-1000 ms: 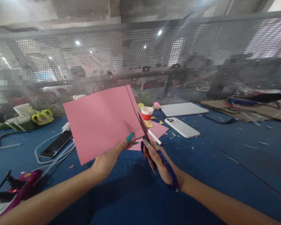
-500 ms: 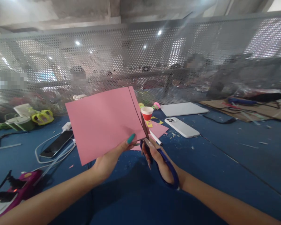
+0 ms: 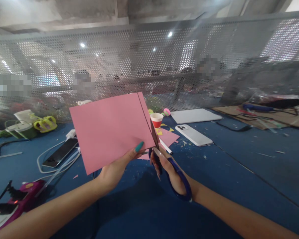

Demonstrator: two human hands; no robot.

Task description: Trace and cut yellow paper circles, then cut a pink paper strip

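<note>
A pink sheet of paper [image 3: 112, 129] is held up above the blue table by my left hand [image 3: 117, 169], whose thumb presses on its front near the bottom edge. A dark line runs down close to the sheet's right edge. My right hand [image 3: 170, 171] grips scissors [image 3: 178, 184] with blue handles. The dark blades stand upright at the sheet's lower right corner, beside the line. Most fingers of my left hand are hidden behind the paper.
Behind the scissors are a red and white cup [image 3: 156, 120], pink and yellow paper scraps and a white pen [image 3: 165, 145]. A white phone [image 3: 193, 135] lies to the right, a dark phone [image 3: 60, 152] to the left, and a purple power strip [image 3: 27, 196] nearer me.
</note>
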